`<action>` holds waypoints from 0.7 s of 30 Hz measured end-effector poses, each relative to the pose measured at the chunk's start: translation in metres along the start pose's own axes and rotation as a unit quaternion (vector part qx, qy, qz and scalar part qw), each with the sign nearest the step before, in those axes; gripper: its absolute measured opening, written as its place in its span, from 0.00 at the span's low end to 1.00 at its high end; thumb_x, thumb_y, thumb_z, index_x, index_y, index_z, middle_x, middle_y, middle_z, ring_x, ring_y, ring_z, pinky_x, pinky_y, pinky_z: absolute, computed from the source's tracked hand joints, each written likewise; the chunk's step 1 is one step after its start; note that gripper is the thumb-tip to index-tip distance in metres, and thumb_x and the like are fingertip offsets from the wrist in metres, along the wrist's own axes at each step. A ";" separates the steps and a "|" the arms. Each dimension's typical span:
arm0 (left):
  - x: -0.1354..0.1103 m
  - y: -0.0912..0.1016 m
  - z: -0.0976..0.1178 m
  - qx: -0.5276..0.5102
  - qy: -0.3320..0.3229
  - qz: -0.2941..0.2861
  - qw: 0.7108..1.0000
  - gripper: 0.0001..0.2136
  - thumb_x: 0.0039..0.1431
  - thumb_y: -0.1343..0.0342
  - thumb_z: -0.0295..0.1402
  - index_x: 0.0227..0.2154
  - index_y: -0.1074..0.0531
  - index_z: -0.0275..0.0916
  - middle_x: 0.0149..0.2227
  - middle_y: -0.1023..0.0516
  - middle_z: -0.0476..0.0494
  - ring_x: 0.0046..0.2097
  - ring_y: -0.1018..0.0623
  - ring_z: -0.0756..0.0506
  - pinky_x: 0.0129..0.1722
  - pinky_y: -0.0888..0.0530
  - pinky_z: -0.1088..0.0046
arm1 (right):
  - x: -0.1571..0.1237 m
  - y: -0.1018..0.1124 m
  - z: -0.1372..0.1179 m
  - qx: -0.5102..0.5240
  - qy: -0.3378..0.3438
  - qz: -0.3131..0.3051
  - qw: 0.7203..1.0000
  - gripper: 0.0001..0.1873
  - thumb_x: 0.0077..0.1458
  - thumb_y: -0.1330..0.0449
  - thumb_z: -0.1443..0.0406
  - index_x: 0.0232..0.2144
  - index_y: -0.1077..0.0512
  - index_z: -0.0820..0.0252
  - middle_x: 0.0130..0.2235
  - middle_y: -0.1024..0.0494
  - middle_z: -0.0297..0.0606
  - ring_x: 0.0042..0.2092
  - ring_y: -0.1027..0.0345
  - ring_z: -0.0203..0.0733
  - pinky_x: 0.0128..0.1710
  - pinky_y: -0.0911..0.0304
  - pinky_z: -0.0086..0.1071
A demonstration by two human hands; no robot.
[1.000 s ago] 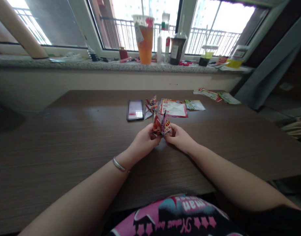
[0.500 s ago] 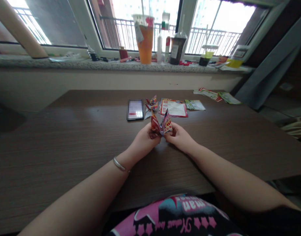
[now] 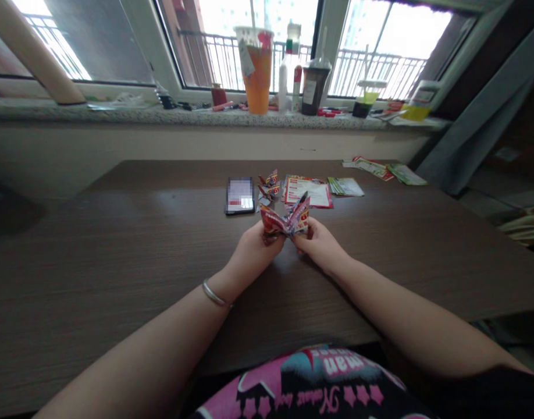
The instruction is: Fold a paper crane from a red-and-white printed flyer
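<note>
A folded paper piece, printed in red, yellow and purple, is held up between my two hands, its two pointed flaps spread apart like wings. My left hand pinches its left side, thumb toward me. On the other side my right hand grips the lower right part between thumb and fingers. Some fingertips are hidden behind the paper. Just beyond lie small folded printed papers of similar colours. To their right a red-bordered printed sheet rests flat on the table.
A phone or small tablet lies left of the folded papers on the brown table. Card stacks and more leaflets sit to the right. Cups, including a tall orange drink, and bottles line the windowsill.
The paper's flaps have spread wider, the left one tipping outward and lower. Both hands stay in nearly the same place and keep hold of it.
</note>
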State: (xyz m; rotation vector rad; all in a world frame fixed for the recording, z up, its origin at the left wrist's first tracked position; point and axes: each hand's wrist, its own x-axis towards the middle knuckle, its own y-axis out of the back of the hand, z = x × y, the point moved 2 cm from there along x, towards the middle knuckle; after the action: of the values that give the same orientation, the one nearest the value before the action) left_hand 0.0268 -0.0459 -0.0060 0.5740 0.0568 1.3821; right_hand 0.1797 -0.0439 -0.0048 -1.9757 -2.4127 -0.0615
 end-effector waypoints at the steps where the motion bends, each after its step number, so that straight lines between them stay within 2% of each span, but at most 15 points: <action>1: 0.000 0.000 0.000 -0.004 0.014 -0.009 1.000 0.08 0.53 0.43 0.34 0.33 0.28 0.36 0.30 0.22 0.46 0.29 0.24 0.48 0.29 0.28 0.74 | 0.001 0.001 0.000 0.008 0.000 0.000 1.000 0.16 0.39 0.35 0.62 0.32 0.34 0.58 0.23 0.30 0.26 0.21 0.43 0.29 0.21 0.44 0.25; 5: 0.001 0.001 0.001 -0.046 0.054 -0.032 0.997 0.08 0.53 0.44 0.36 0.29 0.29 0.36 0.25 0.24 0.48 0.25 0.26 0.50 0.26 0.29 0.76 | 0.002 0.003 0.001 0.023 -0.008 -0.007 1.000 0.17 0.39 0.33 0.59 0.30 0.32 0.59 0.23 0.29 0.27 0.22 0.42 0.29 0.22 0.43 0.25; 10: 0.001 0.000 0.004 -0.078 0.050 -0.040 0.995 0.09 0.52 0.43 0.37 0.29 0.28 0.35 0.26 0.24 0.47 0.25 0.27 0.51 0.25 0.29 0.77 | 0.001 0.003 0.003 0.004 -0.002 -0.022 1.000 0.15 0.41 0.34 0.58 0.29 0.31 0.60 0.25 0.25 0.31 0.23 0.39 0.30 0.23 0.43 0.25; 13: 0.001 0.000 0.001 -0.053 0.046 -0.041 0.997 0.08 0.52 0.44 0.36 0.28 0.28 0.35 0.25 0.24 0.47 0.24 0.27 0.50 0.25 0.29 0.76 | 0.001 0.004 0.004 -0.025 0.022 -0.042 0.999 0.13 0.44 0.36 0.59 0.30 0.31 0.60 0.28 0.24 0.33 0.26 0.36 0.33 0.25 0.42 0.26; 17: 0.000 -0.001 -0.003 0.002 0.006 -0.061 0.998 0.07 0.52 0.45 0.34 0.28 0.28 0.35 0.28 0.22 0.45 0.31 0.24 0.47 0.31 0.27 0.73 | 0.001 0.008 0.009 -0.110 0.067 -0.072 0.989 0.09 0.46 0.39 0.62 0.31 0.30 0.61 0.29 0.25 0.33 0.29 0.34 0.35 0.32 0.39 0.29; 21: -0.001 -0.002 -0.007 0.017 -0.006 -0.090 0.996 0.07 0.53 0.47 0.33 0.29 0.27 0.35 0.30 0.22 0.45 0.33 0.24 0.46 0.35 0.28 0.71 | 0.000 0.011 0.013 -0.177 0.071 -0.078 0.979 0.08 0.47 0.40 0.64 0.32 0.30 0.61 0.30 0.25 0.34 0.30 0.34 0.37 0.33 0.38 0.31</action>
State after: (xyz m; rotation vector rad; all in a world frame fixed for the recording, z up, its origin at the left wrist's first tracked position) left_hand 0.0260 -0.0449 -0.0132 0.5914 0.1191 1.2051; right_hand 0.1907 -0.0409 -0.0179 -1.8151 -2.5980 -0.6559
